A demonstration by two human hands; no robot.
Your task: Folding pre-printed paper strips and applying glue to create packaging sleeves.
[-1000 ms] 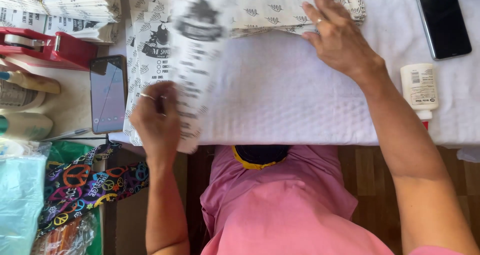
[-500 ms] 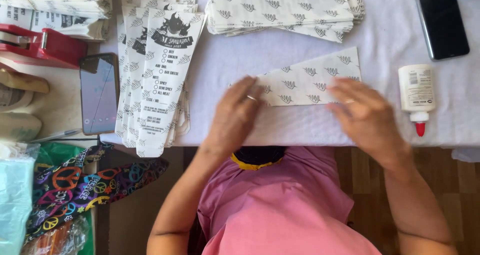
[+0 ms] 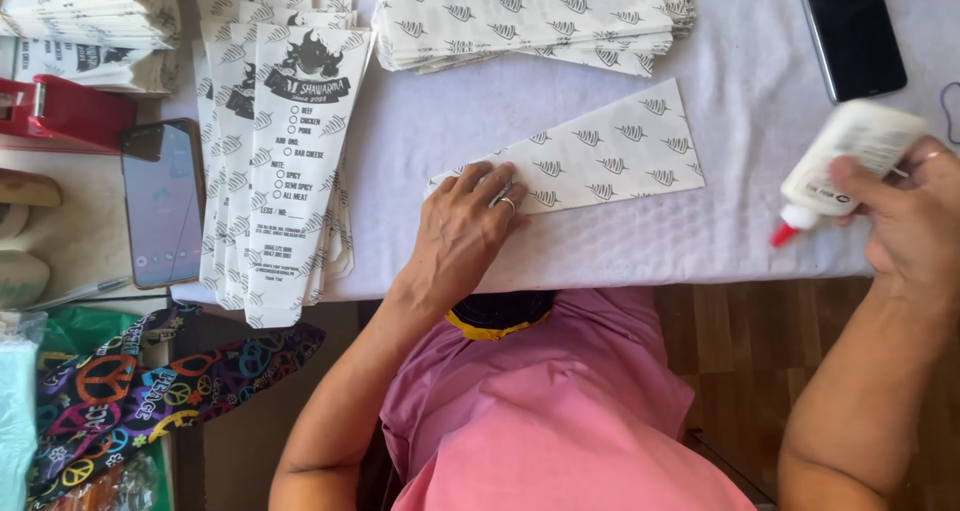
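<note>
A flat white paper sleeve [image 3: 600, 156] with a grey leaf pattern lies slanted on the white table cover [image 3: 700, 241]. My left hand [image 3: 465, 233] presses flat on its narrow left end, a ring on one finger. At the right edge my right hand [image 3: 912, 219] grips a white glue bottle [image 3: 845, 161], its red tip pointing down and left, above the table edge and apart from the sleeve.
A fanned stack of printed sleeves [image 3: 285, 161] lies at the left, another pile of patterned sleeves [image 3: 540, 16] at the back. A phone [image 3: 162, 203] and a red tape dispenser [image 3: 60, 111] sit far left. A dark phone [image 3: 850, 31] lies back right.
The sleeve was pulled from the back pile and laid on the table. My right hand left it and picked up the glue bottle from the right. My left hand now holds the sleeve down.
</note>
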